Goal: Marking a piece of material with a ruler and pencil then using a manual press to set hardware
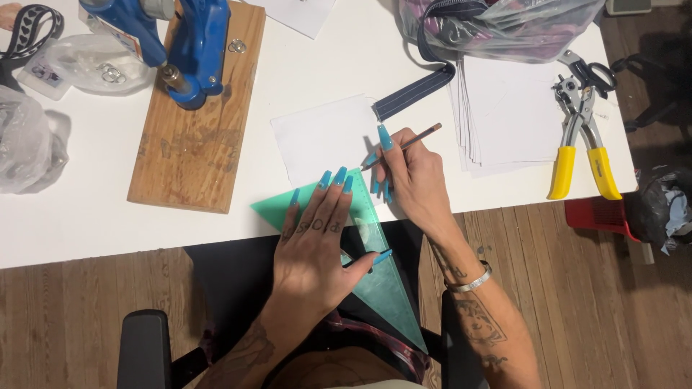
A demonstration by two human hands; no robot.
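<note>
Hands (317, 238) — white table (86, 223), perhaps wooden floor (591, 288)

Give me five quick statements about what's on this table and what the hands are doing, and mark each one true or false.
1. The right hand holds a pencil. True.
2. The left hand rests flat on a green set square. True.
3. The set square lies wholly on the white table. False: much of it juts past the table's near edge, over the person's lap.
4. The punch pliers have red handles. False: the handles are yellow.
5. The blue press stands on a wooden board. True.
</note>
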